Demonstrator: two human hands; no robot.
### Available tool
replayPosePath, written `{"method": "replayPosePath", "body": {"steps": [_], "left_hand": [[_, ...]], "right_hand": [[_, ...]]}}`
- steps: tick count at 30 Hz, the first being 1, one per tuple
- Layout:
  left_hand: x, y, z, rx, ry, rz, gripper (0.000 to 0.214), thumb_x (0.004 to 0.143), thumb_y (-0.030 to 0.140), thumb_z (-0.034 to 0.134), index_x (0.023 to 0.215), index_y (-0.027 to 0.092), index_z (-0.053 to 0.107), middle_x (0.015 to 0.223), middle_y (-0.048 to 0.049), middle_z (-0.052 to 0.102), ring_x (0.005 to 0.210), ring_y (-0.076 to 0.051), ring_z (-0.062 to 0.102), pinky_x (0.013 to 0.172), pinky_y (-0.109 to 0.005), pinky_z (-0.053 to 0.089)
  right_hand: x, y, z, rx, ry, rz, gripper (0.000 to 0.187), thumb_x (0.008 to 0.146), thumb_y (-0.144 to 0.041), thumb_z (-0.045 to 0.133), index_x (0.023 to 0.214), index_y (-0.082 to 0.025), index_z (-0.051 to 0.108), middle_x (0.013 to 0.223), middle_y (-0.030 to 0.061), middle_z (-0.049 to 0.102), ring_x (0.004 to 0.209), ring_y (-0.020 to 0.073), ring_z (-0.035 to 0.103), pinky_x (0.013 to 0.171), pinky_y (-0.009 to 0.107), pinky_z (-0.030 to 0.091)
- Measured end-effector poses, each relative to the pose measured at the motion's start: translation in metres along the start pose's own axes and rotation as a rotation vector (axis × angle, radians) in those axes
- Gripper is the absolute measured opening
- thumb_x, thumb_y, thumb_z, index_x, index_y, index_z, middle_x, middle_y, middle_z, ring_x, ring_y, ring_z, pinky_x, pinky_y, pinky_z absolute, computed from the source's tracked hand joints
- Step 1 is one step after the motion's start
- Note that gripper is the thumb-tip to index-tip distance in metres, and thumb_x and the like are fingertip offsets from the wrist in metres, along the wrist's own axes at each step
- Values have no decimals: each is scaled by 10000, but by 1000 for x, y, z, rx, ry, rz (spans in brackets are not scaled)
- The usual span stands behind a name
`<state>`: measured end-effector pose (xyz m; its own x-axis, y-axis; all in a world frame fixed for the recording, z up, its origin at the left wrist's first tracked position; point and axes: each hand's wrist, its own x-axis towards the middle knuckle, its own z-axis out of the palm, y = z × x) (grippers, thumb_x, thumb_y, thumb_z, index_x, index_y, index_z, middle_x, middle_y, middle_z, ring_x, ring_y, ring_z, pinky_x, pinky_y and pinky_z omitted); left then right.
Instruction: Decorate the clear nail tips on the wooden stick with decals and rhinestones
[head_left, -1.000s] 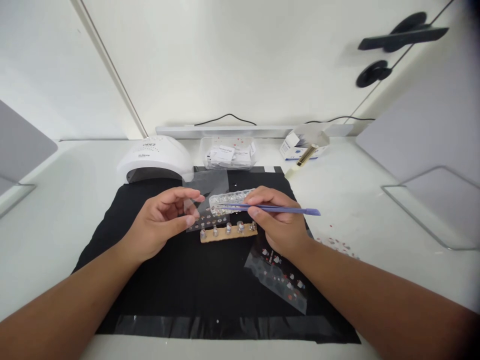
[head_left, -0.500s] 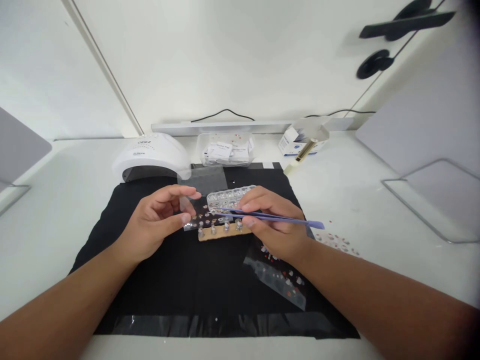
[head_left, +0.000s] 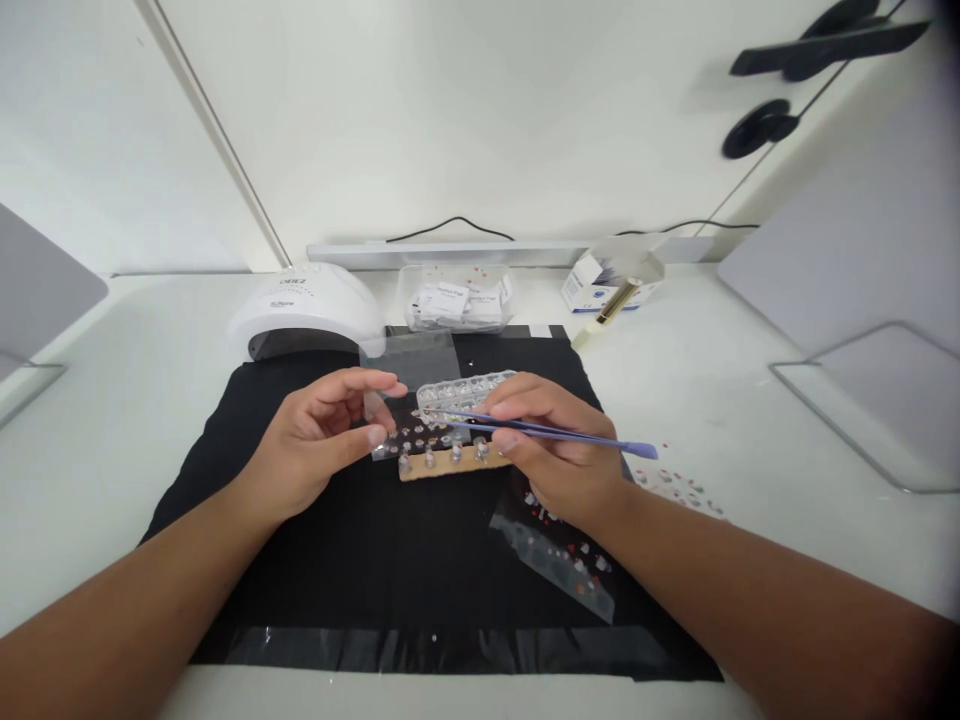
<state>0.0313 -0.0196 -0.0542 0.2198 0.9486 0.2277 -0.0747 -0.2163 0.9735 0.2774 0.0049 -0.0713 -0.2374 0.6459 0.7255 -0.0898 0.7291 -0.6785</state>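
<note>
Purple tweezers rest in the fingers of my right hand, their tips pointing left over a clear compartment tray of small shiny pieces. Whether the tips pinch anything is too small to tell. My left hand has its thumb and fingers apart and holds nothing visible; its fingertips are beside a clear sheet of small charms or stickers. Just below the tray lies a tan strip bearing several small upright pieces. Part of the tray and strip is hidden behind my right hand.
A white dome-shaped lamp stands at the back left. Behind the black mat are a clear box of packets, an open carton and a gold-capped tube. Another clear sticker sheet lies by my right wrist.
The whole view has shifted slightly to the right. Both hands keep nearly the same pose, and the tweezers stay over the tray with only a slight movement.
</note>
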Motion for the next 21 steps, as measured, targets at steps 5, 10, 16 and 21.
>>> {"method": "replayPosePath", "body": {"steps": [5,10,16,21], "left_hand": [[0,0,0,6,13,2,319,787,201,781,1091,288,741,1039,-38,713,756,-99,616,681,-199,551],[1,1,1,2,29,11,318,777,187,782,1081,275,747,1016,-50,721,725,-107,615,638,-209,547],[1,1,1,3,47,2,317,768,180,788,1068,274,752,1041,-42,725,744,-104,629,661,-199,550],[1,2,1,0,48,10,319,770,177,786,1073,270,751,1031,-48,723,736,-108,621,660,-210,547]], "right_hand": [[-3,-2,1,34,32,2,211,836,-94,659,977,-242,708,879,31,686,816,176,658,722,355,541],[-2,1,2,-18,46,53,154,843,-117,659,918,-244,703,846,22,683,802,172,655,730,355,544],[-1,4,-1,55,38,54,180,840,-111,665,954,-243,710,885,28,676,832,174,653,752,358,534],[-3,2,-2,83,47,19,192,852,-115,651,975,-249,714,872,30,668,804,171,640,713,351,524]]}}
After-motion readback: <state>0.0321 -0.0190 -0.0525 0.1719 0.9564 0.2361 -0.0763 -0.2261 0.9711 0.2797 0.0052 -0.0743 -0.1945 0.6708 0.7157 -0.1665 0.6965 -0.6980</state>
